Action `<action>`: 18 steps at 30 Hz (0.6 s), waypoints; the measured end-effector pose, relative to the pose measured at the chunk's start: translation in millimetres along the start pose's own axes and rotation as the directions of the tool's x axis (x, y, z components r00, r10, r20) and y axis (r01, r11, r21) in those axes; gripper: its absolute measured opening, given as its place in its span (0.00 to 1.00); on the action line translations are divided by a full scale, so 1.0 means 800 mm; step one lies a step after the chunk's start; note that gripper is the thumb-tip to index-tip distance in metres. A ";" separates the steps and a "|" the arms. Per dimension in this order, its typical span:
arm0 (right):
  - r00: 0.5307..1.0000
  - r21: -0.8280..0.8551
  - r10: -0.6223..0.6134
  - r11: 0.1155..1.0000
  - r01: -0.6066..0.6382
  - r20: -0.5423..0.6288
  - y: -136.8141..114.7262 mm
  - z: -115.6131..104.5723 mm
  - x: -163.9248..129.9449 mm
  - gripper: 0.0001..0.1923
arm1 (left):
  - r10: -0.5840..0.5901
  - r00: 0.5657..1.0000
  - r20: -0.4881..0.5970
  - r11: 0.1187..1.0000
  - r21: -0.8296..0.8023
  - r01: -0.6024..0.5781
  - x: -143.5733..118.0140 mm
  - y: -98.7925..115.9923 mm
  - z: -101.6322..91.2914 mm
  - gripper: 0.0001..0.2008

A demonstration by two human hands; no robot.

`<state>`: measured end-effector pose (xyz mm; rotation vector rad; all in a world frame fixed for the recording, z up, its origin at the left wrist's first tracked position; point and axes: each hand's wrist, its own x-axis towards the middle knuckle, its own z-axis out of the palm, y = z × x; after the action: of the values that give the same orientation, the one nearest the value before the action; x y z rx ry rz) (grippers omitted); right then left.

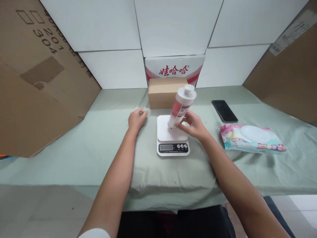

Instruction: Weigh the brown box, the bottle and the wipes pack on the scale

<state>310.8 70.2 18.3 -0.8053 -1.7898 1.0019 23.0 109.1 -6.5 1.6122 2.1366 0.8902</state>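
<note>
Nearest stands a white digital kitchen scale [163,132], its display and buttons facing the person, probably for easy reading. Over its platform, the right hand [192,125] pinches a white-capped bottle [182,104] low down, seemingly to control its tilt; whether its base touches the platform is unclear. The left hand [137,119] rests beside the scale, curled in a loose fist, nothing visibly held. Rightward lie a wet-wipes pack [247,138] and, farther back, a black smartphone [224,111]. Behind the scale sits a brown cardboard box [160,99], then a white printed carton [173,62]. Wrinkled pale-green cloth [158,175] covers the table, between cardboard panels [37,99] and before white wall panels [104,26].
</note>
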 end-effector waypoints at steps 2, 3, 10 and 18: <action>0.997 -0.049 0.026 0.999 -0.023 0.067 -0.003 0.006 -0.003 0.29 | -0.005 1.000 0.007 1.000 0.005 0.005 0.000 0.001 0.000 0.12; 0.996 -0.071 0.039 0.997 -0.034 0.082 -0.003 0.008 -0.003 0.28 | -0.008 1.000 0.008 1.000 0.007 0.008 -0.001 0.001 -0.001 0.12; 0.991 -0.135 0.051 0.990 -0.034 0.124 0.002 -0.001 0.000 0.33 | -0.012 1.000 0.003 1.000 0.005 0.012 0.000 0.000 0.000 0.12; 0.854 -0.282 -0.162 0.959 0.019 -0.494 0.025 -0.033 0.003 0.47 | -0.002 1.000 -0.003 0.999 -0.033 0.002 0.002 -0.004 0.001 0.13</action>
<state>335.9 89.3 8.7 -1.0326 -1.4859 0.4193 20.5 110.5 -9.1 1.5932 2.1141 0.9229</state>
